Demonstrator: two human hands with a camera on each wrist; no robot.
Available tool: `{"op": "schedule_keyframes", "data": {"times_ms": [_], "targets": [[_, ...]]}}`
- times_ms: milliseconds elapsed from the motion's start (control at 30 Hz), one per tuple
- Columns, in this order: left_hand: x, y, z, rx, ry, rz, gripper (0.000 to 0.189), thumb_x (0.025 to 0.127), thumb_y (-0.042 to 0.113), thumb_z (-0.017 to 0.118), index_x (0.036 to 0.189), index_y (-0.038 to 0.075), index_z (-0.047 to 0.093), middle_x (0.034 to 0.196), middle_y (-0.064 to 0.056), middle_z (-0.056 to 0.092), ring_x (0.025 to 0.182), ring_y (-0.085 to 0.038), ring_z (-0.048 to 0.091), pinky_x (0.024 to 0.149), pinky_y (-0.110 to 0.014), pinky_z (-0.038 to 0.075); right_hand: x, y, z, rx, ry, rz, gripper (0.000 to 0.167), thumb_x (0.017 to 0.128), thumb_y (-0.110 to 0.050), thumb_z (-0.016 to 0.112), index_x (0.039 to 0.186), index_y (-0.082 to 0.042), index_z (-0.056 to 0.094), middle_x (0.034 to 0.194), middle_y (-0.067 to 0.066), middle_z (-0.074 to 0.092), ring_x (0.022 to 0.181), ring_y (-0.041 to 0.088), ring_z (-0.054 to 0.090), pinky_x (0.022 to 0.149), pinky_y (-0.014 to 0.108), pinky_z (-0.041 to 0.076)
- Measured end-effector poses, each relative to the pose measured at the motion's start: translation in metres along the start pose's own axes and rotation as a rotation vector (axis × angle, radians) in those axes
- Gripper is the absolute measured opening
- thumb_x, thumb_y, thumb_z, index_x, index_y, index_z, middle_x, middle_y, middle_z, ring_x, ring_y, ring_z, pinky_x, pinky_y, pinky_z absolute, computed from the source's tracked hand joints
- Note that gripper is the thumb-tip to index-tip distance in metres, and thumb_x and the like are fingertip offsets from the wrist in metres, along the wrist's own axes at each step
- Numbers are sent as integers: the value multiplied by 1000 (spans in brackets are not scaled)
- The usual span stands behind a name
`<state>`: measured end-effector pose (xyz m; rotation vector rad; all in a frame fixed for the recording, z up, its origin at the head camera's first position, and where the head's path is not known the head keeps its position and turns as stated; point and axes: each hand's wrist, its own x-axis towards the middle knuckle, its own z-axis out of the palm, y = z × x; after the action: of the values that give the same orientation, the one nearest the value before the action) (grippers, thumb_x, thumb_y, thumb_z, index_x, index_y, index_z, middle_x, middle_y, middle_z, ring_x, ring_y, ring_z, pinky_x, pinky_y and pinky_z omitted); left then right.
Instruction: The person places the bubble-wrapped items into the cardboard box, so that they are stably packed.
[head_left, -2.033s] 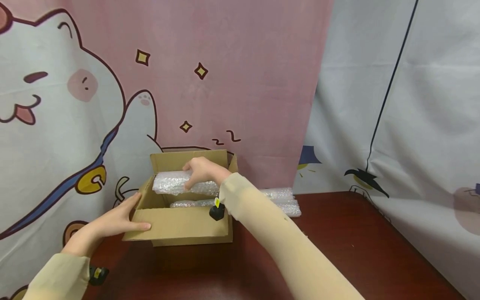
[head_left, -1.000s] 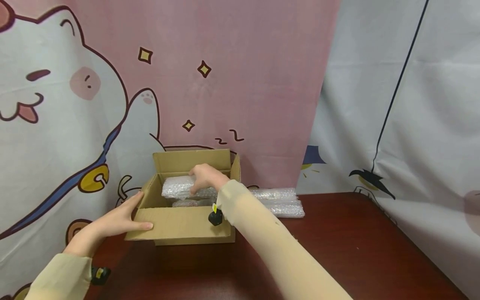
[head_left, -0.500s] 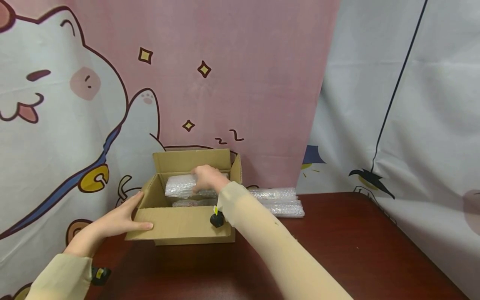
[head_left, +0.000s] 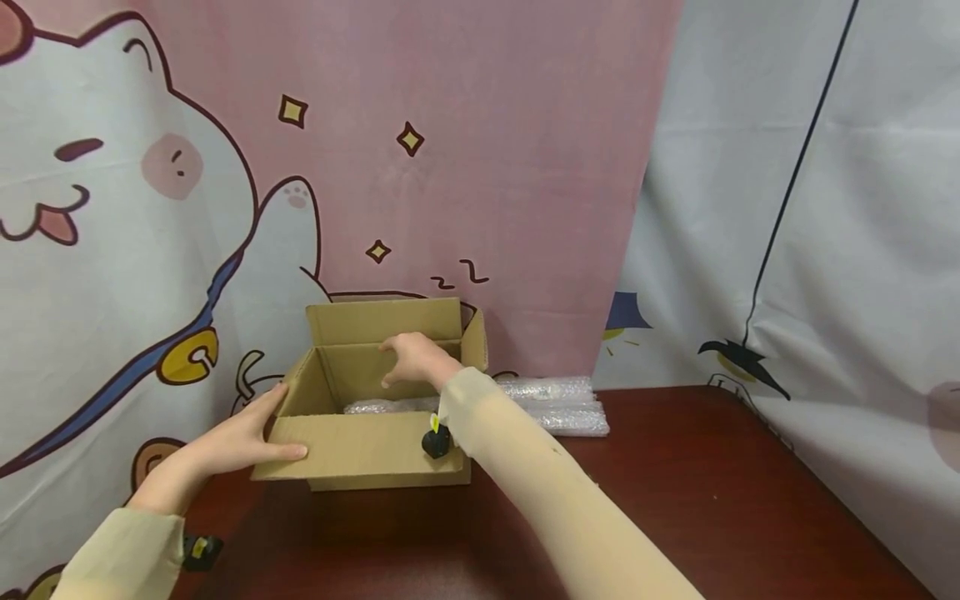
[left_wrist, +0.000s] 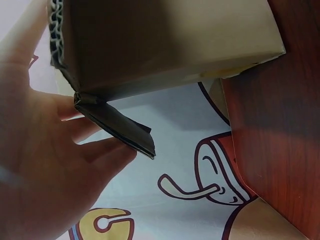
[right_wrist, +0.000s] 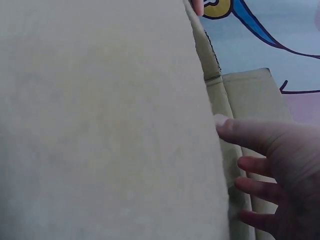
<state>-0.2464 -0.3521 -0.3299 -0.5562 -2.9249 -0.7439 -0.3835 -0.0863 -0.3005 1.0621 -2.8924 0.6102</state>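
Observation:
An open cardboard box (head_left: 360,442) stands on the table with its flaps spread. My left hand (head_left: 232,437) grips its front left corner, thumb over the front flap and fingers behind the side flap (left_wrist: 117,127), as the left wrist view shows. My right hand (head_left: 416,360) hovers in the box's mouth, thumb and fingers apart with nothing between them. Low inside, a bubble-wrapped roll (head_left: 386,406) shows above the front flap; the rest of the box's floor is hidden. In the right wrist view a flap (right_wrist: 110,125) covers most of the scene, beside the right hand (right_wrist: 280,170).
Several bubble-wrapped rolls (head_left: 562,407) lie on the table just right of the box. The dark red wooden table (head_left: 675,483) extends to the right. A printed cloth (head_left: 480,167) hangs right behind the box.
My right hand lowered a bubble-wrapped roll into the box, moving slightly right, and let it go; its fingers are now spread. The left hand has kept its hold on the box.

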Motion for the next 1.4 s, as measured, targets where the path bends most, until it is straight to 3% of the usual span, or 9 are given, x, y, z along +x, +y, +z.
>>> {"op": "schedule_keyframes", "data": {"times_ms": [267, 533, 700, 900, 1167, 1400], "targets": [[-1, 1, 2, -3, 1, 5, 112, 77, 36, 81, 148, -16, 10, 148, -41, 15, 132, -58, 21, 98, -70, 26, -5, -1, -8, 104, -2, -41, 61, 83, -27, 79, 137, -10, 56, 136, 7, 56, 126, 21, 50, 101, 29, 40], [0, -1, 5, -16, 0, 22, 112, 77, 34, 81, 147, -17, 11, 148, -42, 16, 132, -59, 21, 97, -70, 26, -12, -1, -26, 137, 5, -79, 59, 83, -28, 78, 136, -10, 58, 132, 6, 60, 121, 19, 54, 98, 28, 42], [0, -2, 6, -7, -8, 14, 112, 77, 35, 80, 147, -17, 10, 148, -42, 14, 132, -59, 19, 98, -70, 25, -25, 0, -46, 182, -25, -114, 55, 85, -26, 77, 133, -8, 59, 130, 7, 61, 119, 19, 57, 95, 26, 44], [-2, -2, 6, 0, -6, 8, 111, 77, 35, 80, 147, -17, 11, 147, -42, 15, 132, -59, 20, 98, -70, 25, -45, 6, -81, 158, -31, -161, 47, 87, -26, 74, 129, -9, 63, 126, 9, 64, 116, 22, 59, 93, 27, 46], [0, -2, 2, 6, -2, 15, 112, 77, 35, 81, 146, -18, 12, 146, -43, 17, 131, -59, 21, 98, -70, 25, -77, 38, -124, 148, 38, -161, 42, 89, -21, 71, 128, -10, 63, 126, 7, 64, 109, 20, 63, 88, 29, 49], [1, 0, 1, -9, 9, 27, 112, 76, 36, 81, 147, -17, 12, 147, -41, 18, 131, -58, 22, 97, -69, 26, -105, 83, -133, 178, 89, -95, 42, 88, -21, 72, 126, -5, 64, 123, 9, 65, 108, 20, 64, 90, 32, 49]]}}
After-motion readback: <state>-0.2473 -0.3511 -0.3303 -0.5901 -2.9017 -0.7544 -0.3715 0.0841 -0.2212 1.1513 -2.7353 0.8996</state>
